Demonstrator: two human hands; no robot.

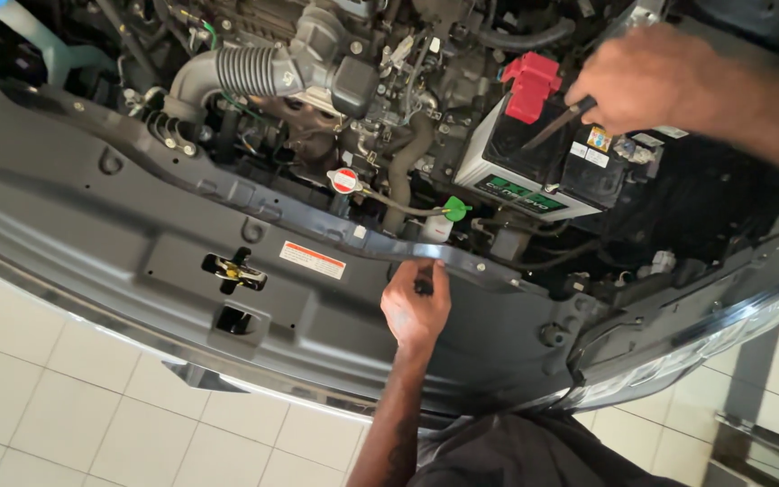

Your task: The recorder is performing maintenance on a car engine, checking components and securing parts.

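Holding a dark tool (559,122) closed in the right hand (646,81), tip over the battery (534,171) beside the red terminal cap (530,86); left hand (416,302) grips the front panel (137,234) edge. Risk: the tip could slip and bridge a terminal to nearby metal, causing a short.

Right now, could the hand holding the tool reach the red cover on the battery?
Probably yes. The right hand grips a dark tool just beside the red cover on the battery, and nothing sits between them. The left hand rests lower, on the grey front panel.
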